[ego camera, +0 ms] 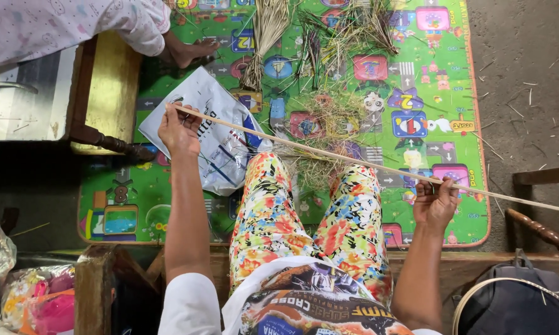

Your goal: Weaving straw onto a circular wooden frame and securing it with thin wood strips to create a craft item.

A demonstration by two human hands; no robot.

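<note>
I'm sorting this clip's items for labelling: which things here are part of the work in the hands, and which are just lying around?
In the work:
- long pale strip, held taut across the lap
- left hand, gripping one end
- right hand, pinching it further along
- dried grass bundles on the play mat

Lying about:
- white plastic bag
- dark backpack
- wooden bench

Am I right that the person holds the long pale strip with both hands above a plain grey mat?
Not quite. The head view shows both the left hand and right hand gripping the long pale strip, but the mat beneath is bright green with colourful pictures, not plain grey.
</note>
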